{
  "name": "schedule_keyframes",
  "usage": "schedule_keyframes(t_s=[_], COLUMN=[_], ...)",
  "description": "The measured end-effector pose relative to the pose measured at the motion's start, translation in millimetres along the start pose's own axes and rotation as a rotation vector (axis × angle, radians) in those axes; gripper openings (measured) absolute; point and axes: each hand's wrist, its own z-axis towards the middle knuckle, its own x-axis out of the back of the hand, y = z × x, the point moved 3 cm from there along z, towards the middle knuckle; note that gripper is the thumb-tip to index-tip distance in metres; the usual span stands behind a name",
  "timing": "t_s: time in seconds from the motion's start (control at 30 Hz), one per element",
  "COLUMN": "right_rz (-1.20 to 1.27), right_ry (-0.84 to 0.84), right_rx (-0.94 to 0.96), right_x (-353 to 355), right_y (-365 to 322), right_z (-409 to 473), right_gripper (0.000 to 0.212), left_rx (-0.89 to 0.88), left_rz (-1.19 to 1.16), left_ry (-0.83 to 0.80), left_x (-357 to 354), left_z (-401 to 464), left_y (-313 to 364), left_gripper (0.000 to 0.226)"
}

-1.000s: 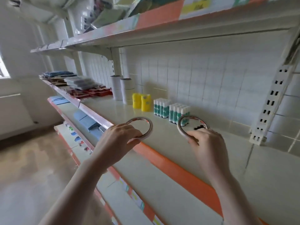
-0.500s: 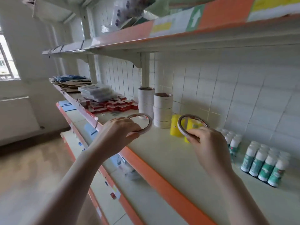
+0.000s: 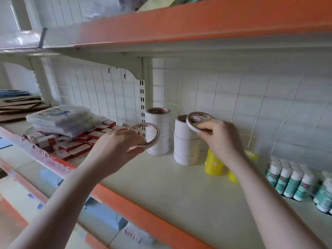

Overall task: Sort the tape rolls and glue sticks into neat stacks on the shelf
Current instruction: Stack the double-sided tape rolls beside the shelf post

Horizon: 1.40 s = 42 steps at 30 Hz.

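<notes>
2 hands (image 3: 116, 144) (image 3: 220, 139), 2 tape rolls (image 3: 152, 133) (image 3: 195, 121) (thin)

This looked like a stationery shop aisle. Metal retail shelving (image 3: 161, 187) with orange price-strip edges ran along a white tiled wall (image 3: 251, 97), fixed to a slotted upright (image 3: 142, 108). Goods sat in grouped rows: white tape stacks (image 3: 159, 133), yellow rolls (image 3: 213, 166), green-labelled glue sticks (image 3: 291, 182), small red boxes (image 3: 75, 146) and plastic-wrapped packs (image 3: 61, 117).
</notes>
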Motion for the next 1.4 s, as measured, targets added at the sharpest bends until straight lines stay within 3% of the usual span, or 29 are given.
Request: schedule_keyframes(t_s=[0.13,0.5,0.77,1.4], right_rz=[-0.012,0.013,0.024,0.002], right_ry=[-0.073,-0.209,-0.256,-0.267], right_rx=[-0.068,-0.095,-0.163,-0.171], right_x=[-17,-46,-49,-47], right_y=[3,8,17,12], right_z=[32,64,68,68], right_gripper=[0.012,0.016,0.018,0.021], left_rx=[-0.047,0.002,-0.067,-0.12], left_rz=[0.005,-0.012,-0.049,-0.1], left_ry=[0.021,0.027,0.04,0.009], left_x=[-13,-29,-36,-43], left_z=[10,21,28,32], left_y=[-21,-53,-69,-92], left_gripper=[0.019,0.011,0.03,0.031])
